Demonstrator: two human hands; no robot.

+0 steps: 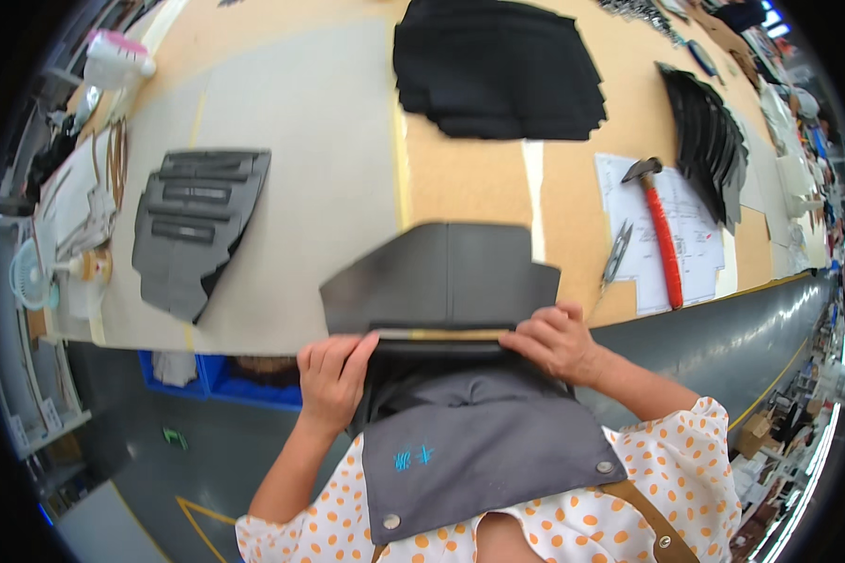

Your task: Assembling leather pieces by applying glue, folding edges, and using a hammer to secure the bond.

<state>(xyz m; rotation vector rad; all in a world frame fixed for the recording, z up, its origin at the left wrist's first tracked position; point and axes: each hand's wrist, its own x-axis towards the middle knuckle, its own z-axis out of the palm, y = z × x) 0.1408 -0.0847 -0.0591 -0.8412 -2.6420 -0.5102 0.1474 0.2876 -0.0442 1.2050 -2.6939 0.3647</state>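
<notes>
Panel [493,272] at the worktop [479,183] edge; the work looks partly done

The panel is already cut to its stepped outline, and one line runs down its middle; along its near side a pale gap shows above a dark strip [441,347], so I judge this side is not yet finished; whether the strip belongs to the panel, I cannot tell; the slotted piece [192,230] to the left seems further along; the black pile [498,75] and the fanned pile [709,141] lie apart, and if they wait or are complete is not clear; the hammer [664,235] and the snips [617,253] are not in use.

The left hand [333,375] comes up steeply from below, its grip pinching the left end of the near edge; the right hand [559,342] enters lower and flatter from the right side, fingers bent, its grip closed on the other end; both wrists are below the panel.
</notes>
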